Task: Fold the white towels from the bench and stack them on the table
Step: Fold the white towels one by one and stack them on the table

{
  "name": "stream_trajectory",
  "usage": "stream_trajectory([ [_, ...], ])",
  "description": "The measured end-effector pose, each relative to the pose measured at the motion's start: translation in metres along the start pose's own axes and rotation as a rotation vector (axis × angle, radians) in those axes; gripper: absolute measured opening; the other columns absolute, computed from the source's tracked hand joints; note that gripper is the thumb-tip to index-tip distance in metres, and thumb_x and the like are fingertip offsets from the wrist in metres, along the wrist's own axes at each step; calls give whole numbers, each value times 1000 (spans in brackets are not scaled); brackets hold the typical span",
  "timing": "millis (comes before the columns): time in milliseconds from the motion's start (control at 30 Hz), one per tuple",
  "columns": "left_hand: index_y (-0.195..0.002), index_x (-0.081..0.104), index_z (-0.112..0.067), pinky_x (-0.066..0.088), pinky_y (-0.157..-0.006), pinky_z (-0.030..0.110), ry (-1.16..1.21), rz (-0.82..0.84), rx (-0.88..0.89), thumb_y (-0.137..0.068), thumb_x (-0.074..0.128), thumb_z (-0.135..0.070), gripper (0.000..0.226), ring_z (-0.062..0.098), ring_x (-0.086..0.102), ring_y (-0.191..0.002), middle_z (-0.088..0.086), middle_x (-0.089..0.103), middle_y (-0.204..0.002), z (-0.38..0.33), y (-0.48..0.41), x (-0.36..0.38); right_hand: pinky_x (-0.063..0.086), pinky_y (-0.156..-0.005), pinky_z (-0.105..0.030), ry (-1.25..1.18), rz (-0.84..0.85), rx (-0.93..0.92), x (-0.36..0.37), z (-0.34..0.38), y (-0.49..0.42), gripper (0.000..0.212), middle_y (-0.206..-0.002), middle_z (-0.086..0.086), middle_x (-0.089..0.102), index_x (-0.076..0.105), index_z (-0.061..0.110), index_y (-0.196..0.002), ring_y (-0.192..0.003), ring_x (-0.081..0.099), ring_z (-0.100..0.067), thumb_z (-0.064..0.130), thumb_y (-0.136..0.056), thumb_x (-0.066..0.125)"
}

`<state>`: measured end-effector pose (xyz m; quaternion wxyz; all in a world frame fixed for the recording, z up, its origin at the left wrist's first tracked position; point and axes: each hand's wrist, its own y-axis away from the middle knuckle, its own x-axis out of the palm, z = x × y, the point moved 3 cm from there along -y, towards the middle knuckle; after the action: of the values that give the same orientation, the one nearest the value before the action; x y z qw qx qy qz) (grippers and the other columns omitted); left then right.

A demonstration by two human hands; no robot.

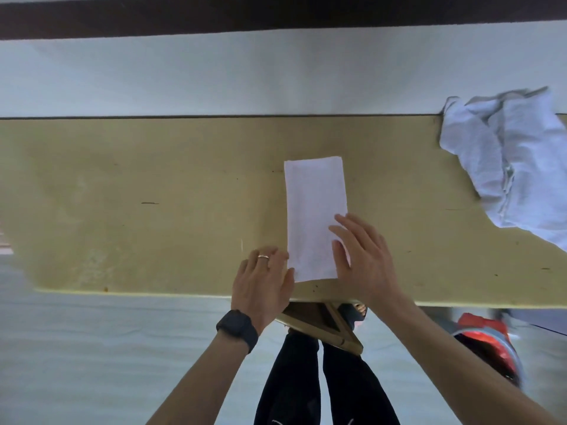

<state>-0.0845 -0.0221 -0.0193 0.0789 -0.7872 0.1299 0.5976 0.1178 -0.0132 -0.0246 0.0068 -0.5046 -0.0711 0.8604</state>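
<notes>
1. We find the folded white towel (313,210) lying flat as a long narrow strip near the middle of the tan surface (153,210). Its short near end sits just inside the front edge.
2. We cannot tell whether this surface is the bench or the table.
3. The right hand (365,259) rests palm down on the strip's near right part. Its fingers are straight and spread, and the fingertips lie on the cloth.
4. The left hand (264,283) lies against the strip's near left edge. Its fingers are close together and nearly straight, and the thumb touches the near left corner. We see no cloth gripped.
5. A ring (263,257) shows on one left finger and a dark watch (237,328) on the left wrist.
6. A crumpled white towel (509,161) lies in a heap at the right end of the same surface, well apart from the strip.
7. A wooden brace (322,326) shows below the front edge, above the person's black leggings (291,388).
8. A red object (478,329) lies low at the right, too blurred to name.
9. A white wall (214,78) runs behind the surface.
</notes>
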Motion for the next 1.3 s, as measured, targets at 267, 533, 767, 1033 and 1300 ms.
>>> stream_trajectory([
  [267,-145,50,-18,33,-115,47,-68,104,433,-96,56,-46,56,20,36,-144,1,40,-156,11,28,35,35,-114,-53,190,274,-181,9,-19,97,59,-159,-4,35,44,9,-148,-148,30,-17,39,-98,54],
  [533,-107,68,-20,48,-99,42,-40,-70,462,-85,55,2,33,24,54,-118,-1,52,-119,1,44,40,43,-96,-36,191,-9,-198,20,-16,104,32,-117,-1,67,69,19,-107,-109,62,-23,10,-77,78],
  [767,-102,74,-15,42,-105,32,54,-60,546,-83,61,10,34,22,63,-112,-2,70,-108,7,48,26,42,-86,-31,106,-3,-215,12,-10,109,21,-99,7,68,73,22,-92,-100,58,-19,11,-74,79],
  [1033,-103,76,-31,54,-78,27,369,133,161,-92,59,-40,23,8,66,-87,-12,73,-94,7,24,-29,46,-85,-26,-288,108,118,-28,5,78,19,-98,26,65,73,19,-98,-97,60,-8,33,-94,61],
  [1300,-103,72,-34,46,-68,8,846,214,-397,-92,68,-34,12,-4,63,-81,-18,69,-88,-1,-82,-30,39,-58,-8,-621,16,767,-18,-6,-4,15,-73,14,60,61,29,-86,-63,53,6,34,-99,56],
])
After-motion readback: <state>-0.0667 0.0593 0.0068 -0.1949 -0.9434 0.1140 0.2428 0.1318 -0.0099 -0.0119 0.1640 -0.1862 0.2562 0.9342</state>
